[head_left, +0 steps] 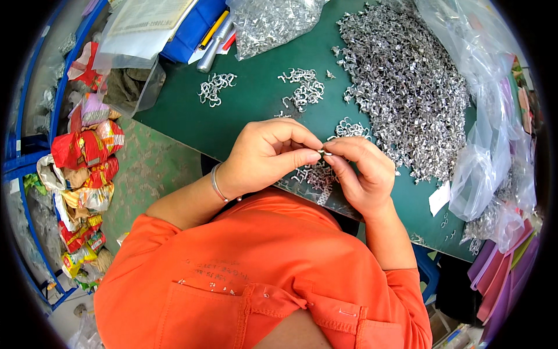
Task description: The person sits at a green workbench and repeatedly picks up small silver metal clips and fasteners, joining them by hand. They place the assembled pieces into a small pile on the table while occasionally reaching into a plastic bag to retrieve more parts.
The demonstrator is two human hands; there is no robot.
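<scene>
Above the table's near edge, my left hand [264, 152] and my right hand [367, 168] meet fingertip to fingertip. Thumb and forefinger of each pinch a tiny silvery metal piece [325, 153], mostly covered by the fingers; its exact kind is too small to make out. Just beyond the right fingers lies a small heap of curved metal hooks [351, 128]. Below the fingertips, another cluster of small metal pieces [315, 176] sits at the table edge, partly hidden by my hands. Farther off are two more groups of hooks, one mid-table [304, 88] and one left [216, 89].
A large mound of small pointed metal parts [407, 81] covers the right of the green table [256, 96]. Transparent plastic bags [491, 134] drape its right edge. At the back stand a filled bag [276, 26] and a blue bin [195, 29]. Blue shelving [58, 99] rises left.
</scene>
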